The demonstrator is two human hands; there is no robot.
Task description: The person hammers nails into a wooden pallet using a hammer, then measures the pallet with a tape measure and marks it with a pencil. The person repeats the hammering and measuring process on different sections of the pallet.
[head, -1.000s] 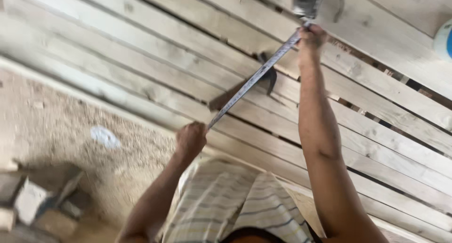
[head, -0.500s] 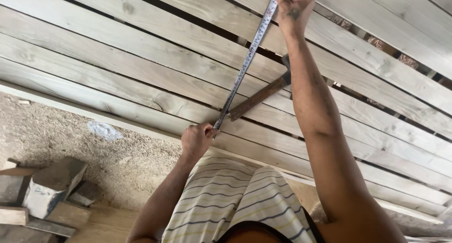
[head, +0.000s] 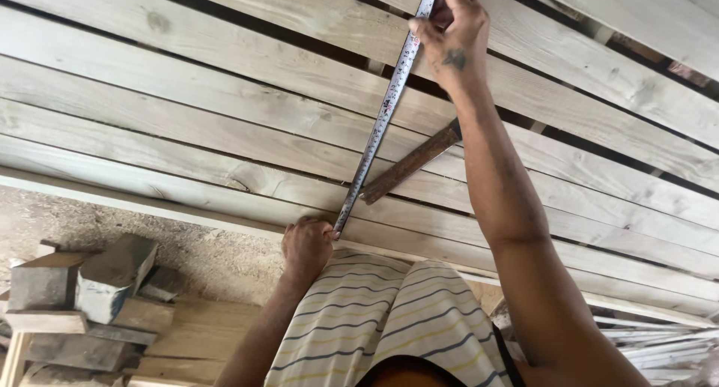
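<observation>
Tape measure stretched across wooden planks

The left hand (head: 305, 246) pins the near end of the tape measure (head: 382, 113) to the planks (head: 187, 132); the right hand (head: 451, 38) pinches it at the far end. A wooden handle (head: 408, 162) lies just right of it.

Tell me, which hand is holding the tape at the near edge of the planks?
The left hand, low at the near edge of the wooden planks. It pins the tape measure end there, while the right hand holds the tape farther up across the planks.

Steel tape measure (head: 382, 117) taut across planks (head: 187, 102)
</observation>
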